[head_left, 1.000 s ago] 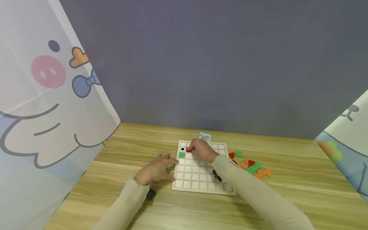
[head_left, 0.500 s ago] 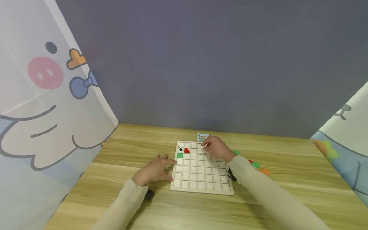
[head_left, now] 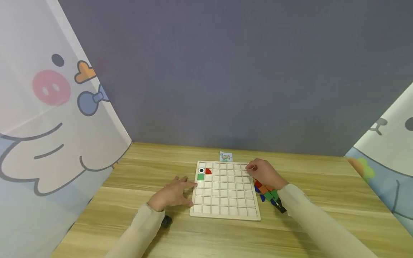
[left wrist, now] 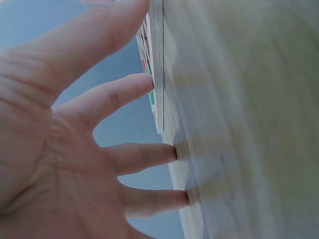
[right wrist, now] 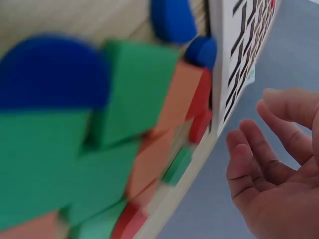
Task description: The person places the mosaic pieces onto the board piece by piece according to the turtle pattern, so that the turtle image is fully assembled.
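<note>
A pale wooden grid board [head_left: 229, 190] lies on the table. In its upper left cells sit a white tile with a black dot [head_left: 201, 170], a red quarter-circle tile [head_left: 208, 171] and a green square tile [head_left: 200, 177]. My left hand [head_left: 171, 194] has spread fingers, with thumb and index finger at the board's left edge; two other fingertips meet the tabletop in the left wrist view. Over the board's upper right corner is my right hand [head_left: 264, 173], its fingers loosely bent and holding nothing in the right wrist view [right wrist: 279, 159].
Right of the board lies a pile of loose pieces, including green squares [right wrist: 142, 87], blue rounded pieces [right wrist: 52, 74], orange and red ones; the right hand and sleeve partly cover it in the head view. A small printed card [head_left: 226, 156] lies behind the board.
My right hand has let go of the red quarter-circle tile, leaving it in its cell, and moved right across the board to its upper right corner. The left hand has stayed put.
</note>
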{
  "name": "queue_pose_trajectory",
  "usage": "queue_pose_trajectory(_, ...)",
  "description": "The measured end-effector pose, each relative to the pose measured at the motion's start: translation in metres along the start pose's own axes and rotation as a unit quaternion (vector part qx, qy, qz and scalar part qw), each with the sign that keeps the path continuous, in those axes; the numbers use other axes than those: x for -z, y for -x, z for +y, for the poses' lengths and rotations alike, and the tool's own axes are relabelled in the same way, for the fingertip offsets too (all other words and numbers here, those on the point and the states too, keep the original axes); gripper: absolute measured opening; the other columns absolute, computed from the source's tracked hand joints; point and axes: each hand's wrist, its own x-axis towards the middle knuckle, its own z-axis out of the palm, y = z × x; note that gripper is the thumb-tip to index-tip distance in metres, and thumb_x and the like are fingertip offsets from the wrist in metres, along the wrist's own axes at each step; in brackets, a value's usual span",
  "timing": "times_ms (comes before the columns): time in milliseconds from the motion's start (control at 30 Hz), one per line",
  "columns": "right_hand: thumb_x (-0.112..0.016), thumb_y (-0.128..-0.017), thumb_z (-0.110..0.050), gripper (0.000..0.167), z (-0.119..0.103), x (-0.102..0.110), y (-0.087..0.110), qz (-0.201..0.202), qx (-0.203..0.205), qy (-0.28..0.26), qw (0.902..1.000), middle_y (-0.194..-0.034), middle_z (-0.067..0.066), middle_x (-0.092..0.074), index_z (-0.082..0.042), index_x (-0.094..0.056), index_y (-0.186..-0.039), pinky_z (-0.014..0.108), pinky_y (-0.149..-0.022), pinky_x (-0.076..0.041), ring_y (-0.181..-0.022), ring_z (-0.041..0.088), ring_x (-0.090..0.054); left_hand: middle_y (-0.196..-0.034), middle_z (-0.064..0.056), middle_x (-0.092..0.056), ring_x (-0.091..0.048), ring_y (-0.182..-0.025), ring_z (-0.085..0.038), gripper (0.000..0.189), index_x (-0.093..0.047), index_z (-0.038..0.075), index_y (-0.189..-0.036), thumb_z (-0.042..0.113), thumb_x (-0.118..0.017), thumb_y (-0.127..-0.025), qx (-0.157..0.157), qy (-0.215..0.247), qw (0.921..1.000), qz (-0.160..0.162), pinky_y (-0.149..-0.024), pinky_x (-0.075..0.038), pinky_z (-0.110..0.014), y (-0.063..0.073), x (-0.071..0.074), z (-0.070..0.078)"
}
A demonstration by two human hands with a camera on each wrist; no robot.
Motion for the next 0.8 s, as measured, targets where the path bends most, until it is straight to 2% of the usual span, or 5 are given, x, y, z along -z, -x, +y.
queue_pose_trajectory(167, -0.062, -0.091, -0.007, 0.015, 0.013, 0.008, 0.009, 0.003, -0.002, 0.010, 0.9999, -0.101, 0.007, -0.057, -0.003, -0.067, -0.104, 0.032, -0.064, -0.050, -0.085, 0.021, -0.057, -0.149, -0.021, -0.030, -0.016, -0.134, -0.051, 0.066, -0.057, 0.026, -0.132, 0.032, -0.083, -0.071, 0.008, 0.002, 1.0000, -0.003, -0.091, -0.028, -0.071, -0.001, -0.001, -0.001)
queue_pose_trajectory(400, -0.061, -0.088, -0.003, 0.018, 0.029, 0.017, 0.018, 0.007, -0.017, 0.031, 0.9993, -0.105, 0.010, -0.058, -0.004, -0.067, -0.105, 0.032, -0.063, -0.047, -0.082, 0.021, -0.054, -0.148, -0.023, -0.029, -0.016, -0.134, -0.052, 0.066, -0.057, 0.025, -0.132, 0.030, -0.083, -0.072, 0.002, 0.001, 1.0000, -0.005, -0.090, -0.028, -0.072, -0.001, 0.000, 0.000)
queue_pose_trajectory(633, -0.065, -0.088, -0.004, 0.016, 0.037, 0.021, 0.023, 0.004, -0.018, 0.038, 0.9991, -0.103, 0.010, -0.059, -0.004, -0.067, -0.103, 0.030, -0.062, -0.049, -0.083, 0.020, -0.058, -0.148, -0.024, -0.028, -0.013, -0.134, -0.053, 0.066, -0.057, 0.021, -0.133, 0.027, -0.082, -0.073, -0.001, 0.012, 0.9999, -0.007, -0.093, -0.029, -0.070, 0.001, 0.001, -0.001)
queue_pose_trajectory(800, -0.065, -0.088, -0.004, 0.014, 0.040, 0.025, 0.033, 0.002, -0.011, 0.038, 0.9992, -0.098, 0.008, -0.060, -0.002, -0.066, -0.102, 0.032, -0.065, -0.050, -0.082, 0.021, -0.059, -0.148, -0.025, -0.028, -0.014, -0.134, -0.053, 0.065, -0.057, 0.022, -0.133, 0.027, -0.082, -0.073, -0.002, 0.018, 0.9998, -0.006, -0.093, -0.030, -0.069, 0.000, 0.001, 0.000)
